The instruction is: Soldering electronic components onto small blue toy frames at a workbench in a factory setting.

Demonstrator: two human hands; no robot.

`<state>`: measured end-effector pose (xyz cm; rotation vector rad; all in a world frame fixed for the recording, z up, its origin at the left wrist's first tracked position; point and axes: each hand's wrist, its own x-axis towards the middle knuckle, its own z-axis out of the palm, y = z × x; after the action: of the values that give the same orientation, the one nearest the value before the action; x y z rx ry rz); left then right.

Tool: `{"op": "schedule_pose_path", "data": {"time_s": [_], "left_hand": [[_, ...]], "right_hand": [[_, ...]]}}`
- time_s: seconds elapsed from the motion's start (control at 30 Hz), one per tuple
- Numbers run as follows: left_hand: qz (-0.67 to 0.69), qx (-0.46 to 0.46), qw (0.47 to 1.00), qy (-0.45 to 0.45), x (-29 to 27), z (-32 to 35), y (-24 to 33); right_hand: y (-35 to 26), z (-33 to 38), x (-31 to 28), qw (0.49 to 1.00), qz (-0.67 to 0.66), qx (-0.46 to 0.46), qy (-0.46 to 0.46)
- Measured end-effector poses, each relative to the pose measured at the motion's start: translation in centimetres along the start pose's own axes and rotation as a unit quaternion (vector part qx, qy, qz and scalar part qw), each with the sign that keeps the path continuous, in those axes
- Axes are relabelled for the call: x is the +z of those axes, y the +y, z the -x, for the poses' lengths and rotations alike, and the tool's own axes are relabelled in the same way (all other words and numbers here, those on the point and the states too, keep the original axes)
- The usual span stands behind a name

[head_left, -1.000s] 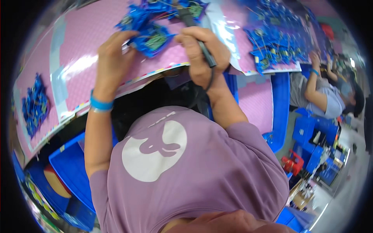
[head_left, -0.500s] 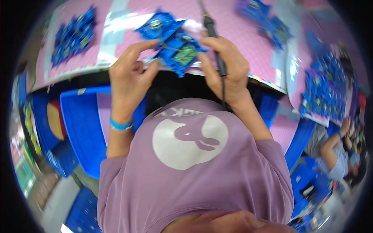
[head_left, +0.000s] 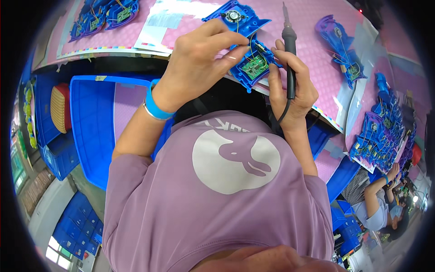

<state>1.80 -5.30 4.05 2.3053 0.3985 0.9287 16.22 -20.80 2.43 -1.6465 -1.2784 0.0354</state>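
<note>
An opened blue plastic housing (head_left: 255, 80) lies in two joined halves at the table's near edge. A round silver speaker (head_left: 234, 17) sits in its far half, and a green circuit board (head_left: 254, 67) in the near half. Thin yellow wires run between them. My left hand (head_left: 192, 61) reaches over from the left, thumb and index finger pinched on a thin wire by the board. In my right hand (head_left: 297, 88) is a soldering iron (head_left: 289, 59), its tip pointing away from me. Fingers of that hand also touch the housing's right edge.
Similar opened blue housings (head_left: 93, 20) lie at the far left, another housing (head_left: 337, 34) to the right, and a pile of them (head_left: 385, 131) farther right. Blue crates (head_left: 93, 131) stand below the table at left. A co-worker's arm (head_left: 374, 195) shows at right.
In the picture, the housing and both hands sit farther right as the view has shifted. My left hand has come in over the housing toward its wires; the right still grips the soldering iron.
</note>
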Motion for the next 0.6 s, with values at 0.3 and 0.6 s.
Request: {"op": "schedule_pose_path", "data": {"time_s": [0.3,0.6], "left_hand": [[-0.171,0.139,0.952,-0.210,-0.4,-3.3,0.4],[-0.190,0.097,0.963,-0.166,-2.6,-1.2,2.9]], "right_hand": [[0.4,0.0,0.1,1.000,0.001,-0.003,0.009],[0.9,0.4,0.1,0.999,-0.012,-0.022,0.038]]}}
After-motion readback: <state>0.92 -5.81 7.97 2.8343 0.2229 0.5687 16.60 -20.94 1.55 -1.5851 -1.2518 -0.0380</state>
